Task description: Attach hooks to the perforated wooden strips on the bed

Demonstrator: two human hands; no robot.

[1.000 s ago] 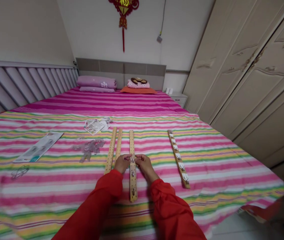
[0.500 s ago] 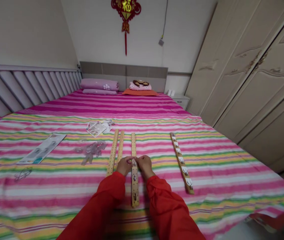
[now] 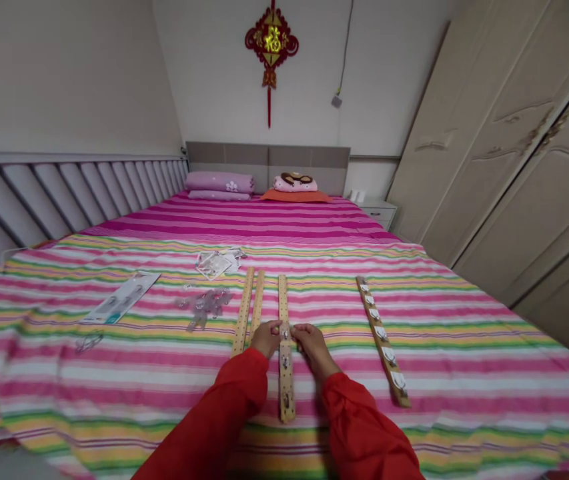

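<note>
A narrow wooden strip [image 3: 287, 383] with rows of small holes lies lengthwise in front of me. Several clear adhesive hooks with metal parts sit in a line along its near half. The farthest of them, a clear hook [image 3: 285, 335], is between my two hands. At the strip's left edge, my left hand [image 3: 266, 339] is closed, its fingertips pinching at the edge beside that hook. My right hand [image 3: 313, 345] has its fingers curled together, with the tips against the right edge at the same height. The exact finger contact is too small to make out.
Two more perforated strips [image 3: 243, 313] lie to the left. Beyond them are a pile of clear hooks [image 3: 207, 305], loose packaging [image 3: 219, 262], a hook card [image 3: 121, 298] and thin wire-like pieces [image 3: 89, 341]. On the right lies a darker strip [image 3: 383, 340] bearing white-backed hooks.
My hands have moved apart from close together over the far hook to either side of the strip, leaving the hook visible. The whole view has shifted slightly.
</note>
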